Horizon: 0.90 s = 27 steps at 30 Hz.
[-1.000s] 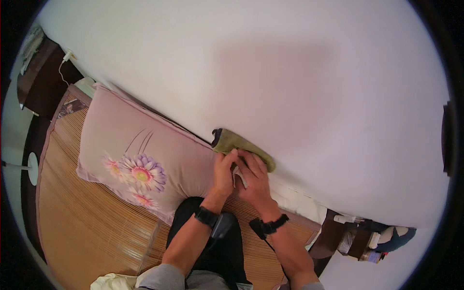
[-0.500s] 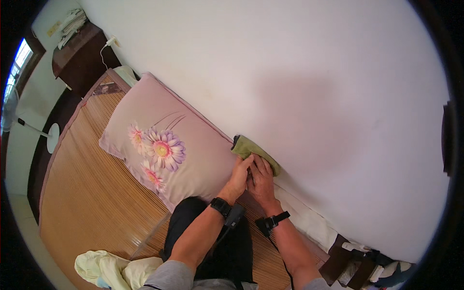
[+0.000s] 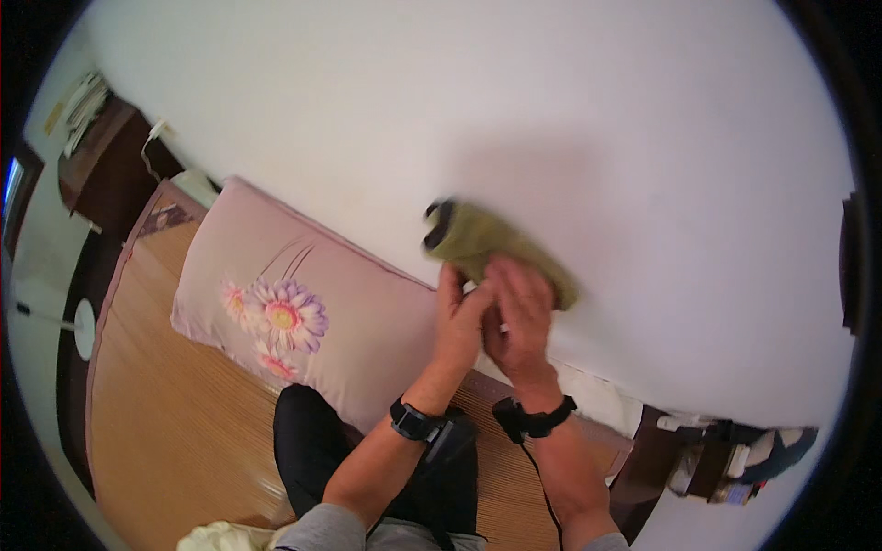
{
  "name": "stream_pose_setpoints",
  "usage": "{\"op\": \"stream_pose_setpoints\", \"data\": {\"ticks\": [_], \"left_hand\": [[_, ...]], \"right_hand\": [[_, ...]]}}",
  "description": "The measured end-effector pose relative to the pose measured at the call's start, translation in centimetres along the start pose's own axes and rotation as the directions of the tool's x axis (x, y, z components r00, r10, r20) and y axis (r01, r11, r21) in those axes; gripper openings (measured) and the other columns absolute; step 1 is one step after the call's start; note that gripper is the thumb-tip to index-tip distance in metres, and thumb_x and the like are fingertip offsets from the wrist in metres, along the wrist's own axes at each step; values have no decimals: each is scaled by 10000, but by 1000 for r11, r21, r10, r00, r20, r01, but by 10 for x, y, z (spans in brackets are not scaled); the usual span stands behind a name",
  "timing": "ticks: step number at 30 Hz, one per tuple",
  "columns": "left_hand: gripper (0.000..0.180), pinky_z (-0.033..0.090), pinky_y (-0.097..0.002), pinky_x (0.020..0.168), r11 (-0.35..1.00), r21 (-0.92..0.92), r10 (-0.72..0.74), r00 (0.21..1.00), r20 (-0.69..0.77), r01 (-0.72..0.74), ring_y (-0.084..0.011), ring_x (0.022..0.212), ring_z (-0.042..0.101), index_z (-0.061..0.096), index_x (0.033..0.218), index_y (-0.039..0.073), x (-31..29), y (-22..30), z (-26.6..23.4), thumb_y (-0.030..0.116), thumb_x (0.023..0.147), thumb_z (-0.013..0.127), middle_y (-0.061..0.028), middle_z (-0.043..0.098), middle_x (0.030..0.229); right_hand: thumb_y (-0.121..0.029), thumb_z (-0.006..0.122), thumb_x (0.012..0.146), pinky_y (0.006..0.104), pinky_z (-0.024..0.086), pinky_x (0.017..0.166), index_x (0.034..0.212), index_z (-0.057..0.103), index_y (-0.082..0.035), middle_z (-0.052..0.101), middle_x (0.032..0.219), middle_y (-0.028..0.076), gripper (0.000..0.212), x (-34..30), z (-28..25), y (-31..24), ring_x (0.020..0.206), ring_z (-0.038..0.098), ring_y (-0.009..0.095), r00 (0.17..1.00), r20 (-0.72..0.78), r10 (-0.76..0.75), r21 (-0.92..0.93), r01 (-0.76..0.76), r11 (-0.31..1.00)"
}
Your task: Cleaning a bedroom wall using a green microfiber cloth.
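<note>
A folded olive-green cloth (image 3: 501,243) with a dark underside showing at its left end is in front of the white wall, slightly blurred. Its lower edge is gripped by my left hand (image 3: 462,321), thumb and fingers bent round it. Beside it, my right hand (image 3: 522,308) has its fingers curled over the cloth's lower right part. The two hands touch or nearly touch. Whether the cloth presses on the wall I cannot tell. Just left of my hands lies a pink pillow (image 3: 367,321) with a daisy print.
A woven bed mat (image 3: 175,413) runs beneath the pillow and my dark-clad knee (image 3: 308,441). The white wall (image 3: 698,230) rises beyond the bed. Dark cabinet (image 3: 110,156) at far left; shelf with small items (image 3: 712,468) at lower right. Pale yellow fabric (image 3: 225,535) lies at the bottom.
Both hands and the cloth have moved up, away from the pillow's corner and higher along the wall. More of the cloth's dark underside shows. The view has shifted as well.
</note>
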<state>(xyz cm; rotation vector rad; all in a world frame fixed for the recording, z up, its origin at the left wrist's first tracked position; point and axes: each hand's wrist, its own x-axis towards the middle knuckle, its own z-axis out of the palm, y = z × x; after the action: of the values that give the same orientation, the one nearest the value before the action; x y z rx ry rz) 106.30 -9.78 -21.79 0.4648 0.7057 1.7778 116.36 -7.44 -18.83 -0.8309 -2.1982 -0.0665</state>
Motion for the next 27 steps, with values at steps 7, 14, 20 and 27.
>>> {"op": "stream_pose_setpoints", "data": {"ticks": [7,14,20,27], "left_hand": [[202,523,-421,963,839,-385,-452,886,-101,384,-253,1083,618,618,1123,50,18,-74,-101,203,1012,550,-96,640,1150],[421,466,-410,1078,931,-281,-258,964,-63,231,-255,1232,574,520,1393,25,21,21,-54,237,1032,563,-108,604,1319],[507,452,-385,1065,956,264,147,988,-40,-132,-215,1231,526,423,1475,8,28,45,-35,195,1040,605,-120,533,1381],[278,534,-400,946,965,-114,-257,930,-264,234,-220,1114,605,506,1299,63,45,-44,-144,203,1062,546,-101,603,1213]], "right_hand": [[-33,705,869,474,428,1128,1370,624,6,556,1510,128,509,-76,84,18,1378,505,364,887,422,189,70,-239,968],[-38,705,871,488,426,1124,1363,643,-5,580,1486,131,497,5,39,-25,1346,528,385,969,203,140,82,-159,984],[-25,719,875,470,444,1118,1341,666,8,582,1492,139,471,24,62,-26,1338,548,375,997,-7,73,37,-73,997],[-47,717,865,481,402,1167,1422,588,16,519,1544,152,575,-46,137,-9,1406,492,376,899,419,126,101,-184,978]]}}
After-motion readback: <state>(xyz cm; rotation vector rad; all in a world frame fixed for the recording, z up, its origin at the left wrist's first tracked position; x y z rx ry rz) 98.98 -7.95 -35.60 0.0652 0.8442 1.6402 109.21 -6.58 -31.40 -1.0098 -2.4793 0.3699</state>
